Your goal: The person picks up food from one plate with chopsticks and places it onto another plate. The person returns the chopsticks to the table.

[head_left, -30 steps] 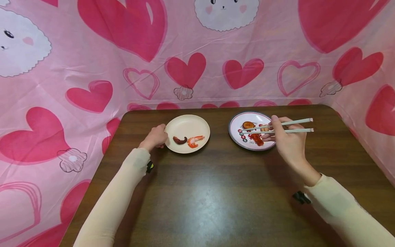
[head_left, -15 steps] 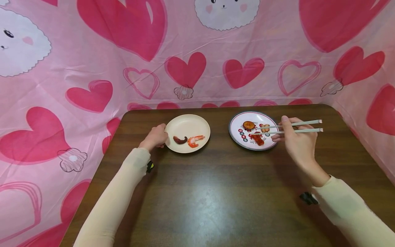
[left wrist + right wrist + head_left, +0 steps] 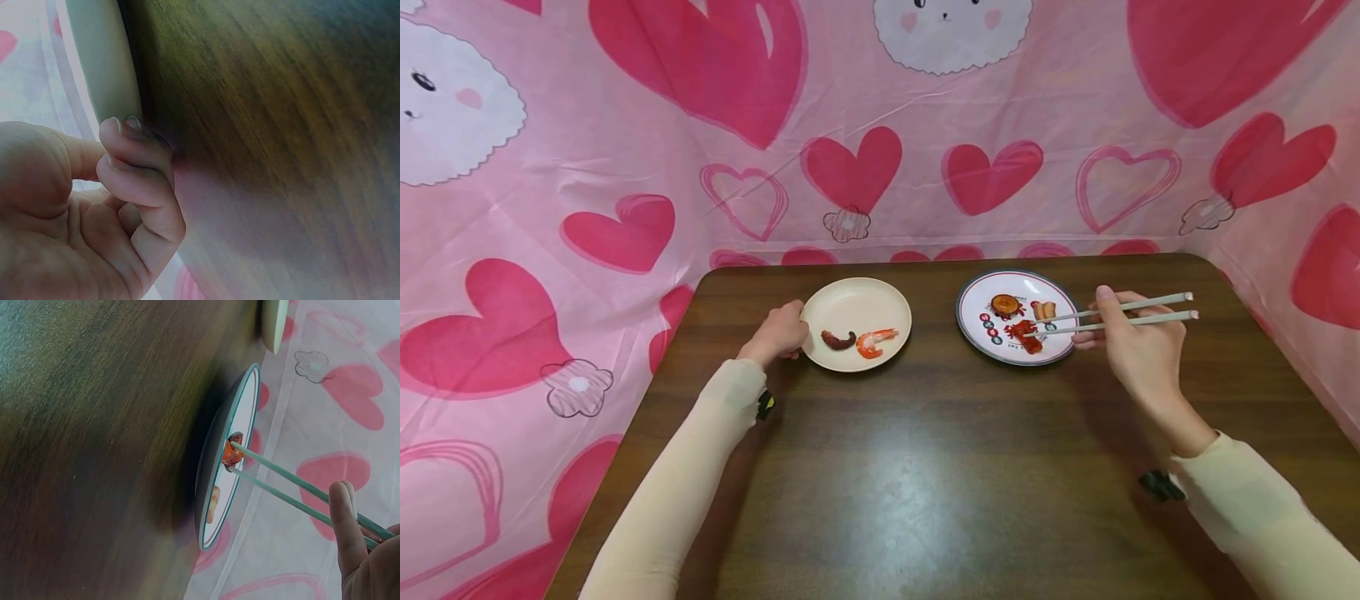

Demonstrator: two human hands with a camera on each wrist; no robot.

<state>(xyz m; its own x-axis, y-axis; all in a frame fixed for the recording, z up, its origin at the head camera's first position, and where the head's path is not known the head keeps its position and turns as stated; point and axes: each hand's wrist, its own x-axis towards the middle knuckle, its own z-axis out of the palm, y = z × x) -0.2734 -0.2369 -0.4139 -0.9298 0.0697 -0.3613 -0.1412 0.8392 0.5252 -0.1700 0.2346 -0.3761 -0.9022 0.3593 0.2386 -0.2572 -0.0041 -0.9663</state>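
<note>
My left hand (image 3: pixel 781 332) grips the left rim of a cream plate (image 3: pixel 853 293). In the left wrist view its curled fingers (image 3: pixel 140 184) are at the plate's edge. On that plate lie a dark curled octopus tentacle (image 3: pixel 837 340) and an orange shrimp (image 3: pixel 880 342). My right hand (image 3: pixel 1142 342) holds pale green chopsticks (image 3: pixel 1165 300), their tips slightly apart at a glossy red-brown food piece (image 3: pixel 1028 342) on the patterned white plate (image 3: pixel 973 321). Whether they pinch it is hard to tell. A round brown piece (image 3: pixel 1006 305) and tan pieces (image 3: pixel 1044 312) lie beside it.
Both plates stand near the far edge of a dark wooden table (image 3: pixel 887 483), with a gap of bare wood between them. A pink cloth (image 3: pixel 925 108) printed with hearts hangs behind the table and along both sides.
My right hand has moved to the right, drawing the chopstick tips back from the plate's middle to the red-brown piece. The left hand and the cream plate have stayed put.
</note>
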